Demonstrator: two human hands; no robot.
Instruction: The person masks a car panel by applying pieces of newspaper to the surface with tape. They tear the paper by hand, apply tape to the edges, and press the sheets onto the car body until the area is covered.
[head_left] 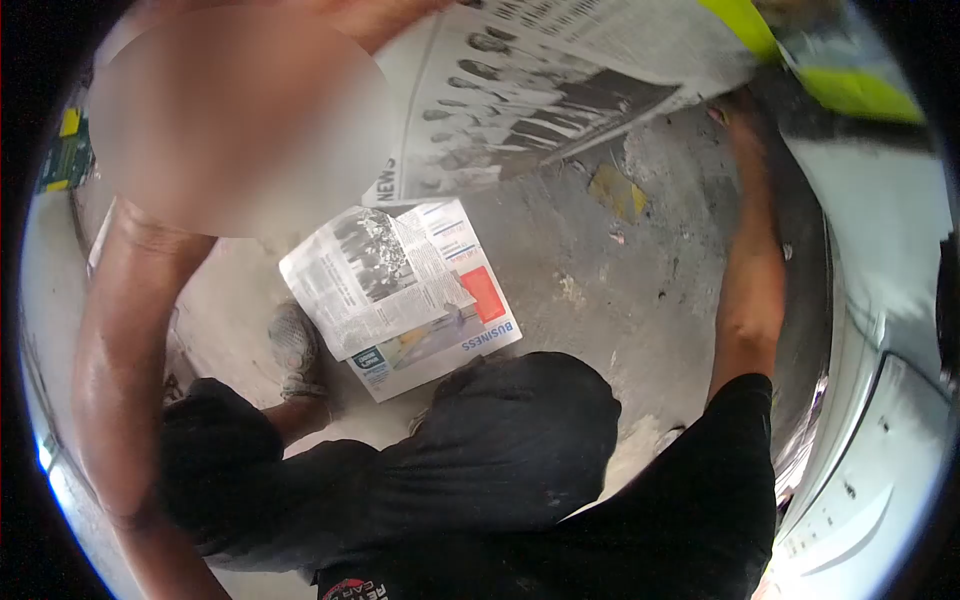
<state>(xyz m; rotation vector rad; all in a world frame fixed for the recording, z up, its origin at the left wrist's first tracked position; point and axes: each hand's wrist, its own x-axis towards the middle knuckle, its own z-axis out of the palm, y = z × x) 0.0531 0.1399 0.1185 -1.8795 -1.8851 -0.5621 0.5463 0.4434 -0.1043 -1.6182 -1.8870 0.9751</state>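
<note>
Newspaper sheet (560, 100) just beside right hand (733, 106), above floor (570, 290)

Shirt (690, 510): black.
Chest print (352, 590): red and white, with capital letters, partly cut off.
Right sleeve (745, 400): black, short, ending above the elbow.
Trousers (490, 450): black, loose, creased.
Shoe (293, 340): mottled grey, low-cut, ankle bare.

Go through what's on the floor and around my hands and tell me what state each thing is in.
Raised newspaper sheet: spread out, slanted.
Floor newspaper: lying down, pages overlapping.
Left hand: blurred out; grip unclear.
Right hand: by the raised newspaper sheet's edge; grip unclear.
Shoe: on a foot.
Floor: stained.
</note>
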